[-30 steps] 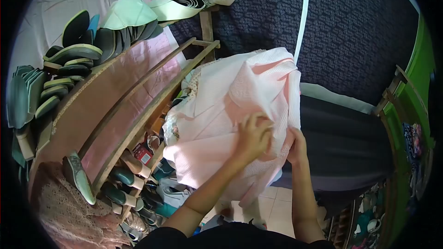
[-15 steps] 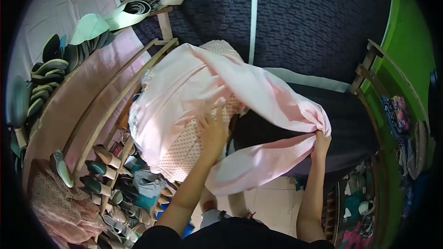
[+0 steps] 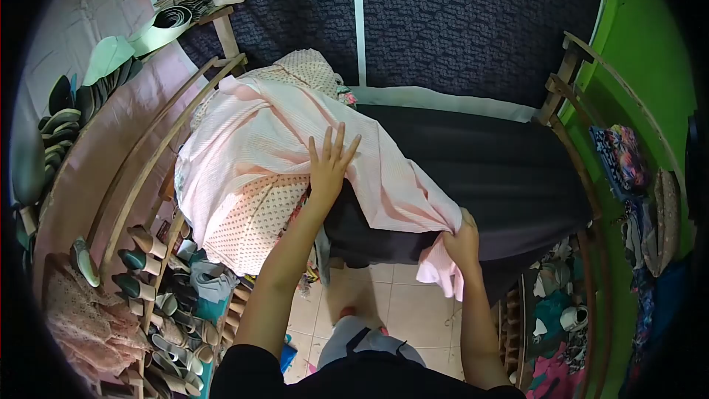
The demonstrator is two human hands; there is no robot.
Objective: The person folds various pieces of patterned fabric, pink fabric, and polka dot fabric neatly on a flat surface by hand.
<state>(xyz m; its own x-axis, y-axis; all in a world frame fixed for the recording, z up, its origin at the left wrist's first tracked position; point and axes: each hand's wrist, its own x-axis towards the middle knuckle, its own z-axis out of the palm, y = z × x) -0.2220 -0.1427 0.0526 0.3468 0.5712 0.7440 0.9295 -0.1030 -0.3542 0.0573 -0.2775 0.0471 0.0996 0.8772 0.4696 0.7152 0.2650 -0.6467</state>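
A pale pink cloth (image 3: 288,122) lies in folds over a heap with a dotted cream fabric (image 3: 247,214). My left hand (image 3: 332,162) rests on the pink cloth with its fingers spread. At the right, my right hand (image 3: 461,242) is closed round a bunched end of the same cloth, and a short tail hangs below it. The cloth stretches slantwise between the heap and my right hand, over the black-covered bench (image 3: 495,170).
Wooden rails (image 3: 140,166) stand at the left, with many shoes (image 3: 140,260) beside and below. A lacy brown cloth (image 3: 88,318) hangs at the lower left. Folded fabrics (image 3: 622,159) lie on the right by the green wall. Tiled floor (image 3: 369,303) shows below.
My right hand has moved left and down with the cloth's end. The open loop of cloth has collapsed into one stretch, showing more of the black cover. My left hand has moved up slightly, fingers spread.
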